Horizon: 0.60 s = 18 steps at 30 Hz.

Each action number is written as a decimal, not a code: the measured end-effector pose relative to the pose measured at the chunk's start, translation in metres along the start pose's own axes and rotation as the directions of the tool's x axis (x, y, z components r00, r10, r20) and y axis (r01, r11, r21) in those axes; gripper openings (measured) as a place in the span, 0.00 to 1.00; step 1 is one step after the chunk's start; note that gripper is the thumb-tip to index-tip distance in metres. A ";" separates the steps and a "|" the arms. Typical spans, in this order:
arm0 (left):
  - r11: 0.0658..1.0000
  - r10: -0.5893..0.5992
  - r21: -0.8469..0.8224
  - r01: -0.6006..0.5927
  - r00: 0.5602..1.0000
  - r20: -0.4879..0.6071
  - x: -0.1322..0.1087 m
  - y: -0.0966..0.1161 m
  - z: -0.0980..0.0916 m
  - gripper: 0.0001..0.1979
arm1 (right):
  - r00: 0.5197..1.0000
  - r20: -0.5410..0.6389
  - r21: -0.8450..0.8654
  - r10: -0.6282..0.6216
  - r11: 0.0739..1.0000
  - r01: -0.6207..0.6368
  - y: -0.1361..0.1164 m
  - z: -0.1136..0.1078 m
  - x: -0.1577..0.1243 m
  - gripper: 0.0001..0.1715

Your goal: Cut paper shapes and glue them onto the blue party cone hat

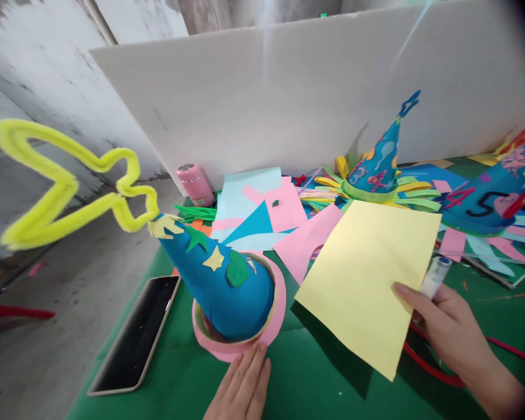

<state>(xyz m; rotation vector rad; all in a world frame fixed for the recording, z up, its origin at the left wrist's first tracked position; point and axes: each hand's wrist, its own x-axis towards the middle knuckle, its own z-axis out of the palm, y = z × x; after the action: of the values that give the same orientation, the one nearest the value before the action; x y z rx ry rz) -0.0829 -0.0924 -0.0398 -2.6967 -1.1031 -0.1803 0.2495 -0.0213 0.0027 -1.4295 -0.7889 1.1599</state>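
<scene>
A person's left hand lies flat at the near edge of a green table, fingers straight and pressed together, their tips touching the pink paper brim of a blue cone hat. The hat lies tilted just beyond that hand, its open base toward the person and its tip pointing up and away to the left. The cone carries yellow and green paper shapes and ends in a star bent from yellow pipe cleaner. To the right, the right hand pinches the near right edge of a yellow sheet, thumb on top and fingers hidden beneath, holding the sheet slanted above the table, near the hat but apart from it. A glue stick pokes out above the same hand. A red pipe cleaner curves on the table under that hand. Left of the hat, a dark phone lies flat near the table's edge. Farther back, pink and light blue paper sheets overlap beside a pink bottle. Behind the yellow sheet a second cone hat stands upright on a fringe of coloured strips, and a third hat leans at far right. A white board walls off the back of the table.
</scene>
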 end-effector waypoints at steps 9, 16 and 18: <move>0.963 -0.195 -0.156 0.217 0.970 0.144 0.074 -0.018 -0.006 0.31 | 0.998 -0.053 -0.005 -0.018 1.000 0.018 -0.004 -0.003 -0.008 0.16; 0.870 -0.336 -0.376 0.319 0.942 0.023 0.106 -0.030 0.009 0.22 | 0.997 -0.055 0.076 0.049 0.996 -0.045 -0.009 0.001 -0.013 0.14; 0.834 -0.372 -0.460 0.305 0.926 -0.061 0.104 -0.032 0.012 0.17 | 0.997 -0.053 0.080 0.049 0.996 -0.045 -0.008 0.003 -0.012 0.14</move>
<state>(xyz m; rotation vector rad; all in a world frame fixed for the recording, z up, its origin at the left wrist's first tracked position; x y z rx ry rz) -0.0313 0.0026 -0.0257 -2.7620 -1.6594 -0.7708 0.2440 -0.0303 0.0131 -1.4157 -0.6672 1.1697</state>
